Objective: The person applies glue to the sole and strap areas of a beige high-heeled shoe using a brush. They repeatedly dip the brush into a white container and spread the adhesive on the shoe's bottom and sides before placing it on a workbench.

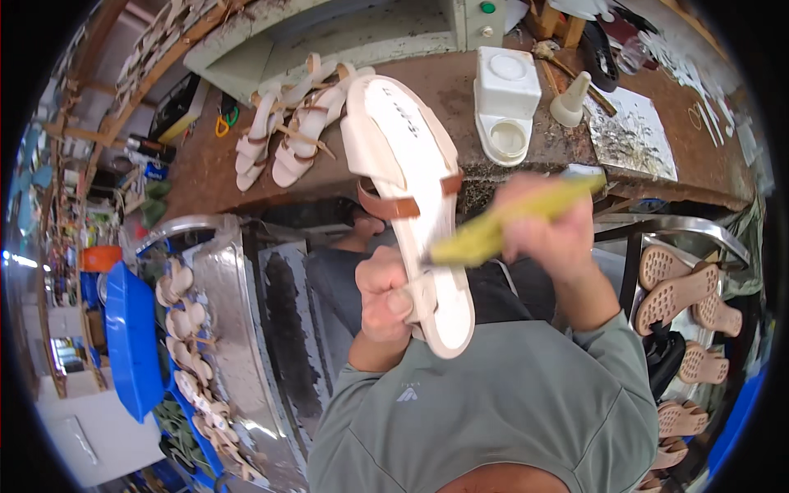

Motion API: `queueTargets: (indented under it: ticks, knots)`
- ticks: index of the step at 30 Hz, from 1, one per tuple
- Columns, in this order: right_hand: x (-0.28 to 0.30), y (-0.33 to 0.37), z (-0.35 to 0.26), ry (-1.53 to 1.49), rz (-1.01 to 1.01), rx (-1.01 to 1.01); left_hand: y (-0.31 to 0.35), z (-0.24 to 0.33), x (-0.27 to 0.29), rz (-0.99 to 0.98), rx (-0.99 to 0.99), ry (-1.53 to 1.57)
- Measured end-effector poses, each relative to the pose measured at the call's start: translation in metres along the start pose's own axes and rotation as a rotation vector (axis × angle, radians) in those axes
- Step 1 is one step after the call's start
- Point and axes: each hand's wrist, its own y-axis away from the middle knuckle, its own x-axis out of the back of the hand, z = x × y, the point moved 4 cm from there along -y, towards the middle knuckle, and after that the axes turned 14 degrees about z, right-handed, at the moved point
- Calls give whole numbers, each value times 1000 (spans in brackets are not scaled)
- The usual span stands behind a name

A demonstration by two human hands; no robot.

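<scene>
My left hand (pixel 385 297) grips a cream sandal (pixel 407 140) by its heel end, thumb and fingers closed around the back strap. The sandal is held up with its white insole facing me; it has a wide cream toe band and a brown ankle strap (pixel 394 205). In my right hand (pixel 546 226) is a long flat yellow tool (pixel 485 238), smeared by motion, so its exact kind is unclear. The tool's dark tip lies at or just over the insole near the heel strap; whether it touches cannot be told.
Several cream sandals (pixel 300 144) stand on the brown workbench (pixel 214 168) at the far left. A white dispenser (pixel 508 103), a pale cone-shaped bottle (pixel 570 103) and a stained white sheet (pixel 633 135) are at the far right. Soles (pixel 678 296) fill a right-hand rack; more sandals (pixel 187 320) line the left.
</scene>
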Motion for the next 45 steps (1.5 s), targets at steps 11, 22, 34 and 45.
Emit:
queueTargets:
  ticks: [11, 22, 34, 45]
  knots:
    - [1, -8, -19, 132, -137, 272, -18, 8, 22, 28, -213, -228]
    - [1, 0, 59, -126, -87, -622, -74, -3, 5, 148, -107, -316]
    - [23, -17, 50, 146, 52, -354, -65, -22, -15, 212, 102, -650]
    - [89, -16, 28, 149, 211, -234, -353, 24, -143, 24, 48, -440]
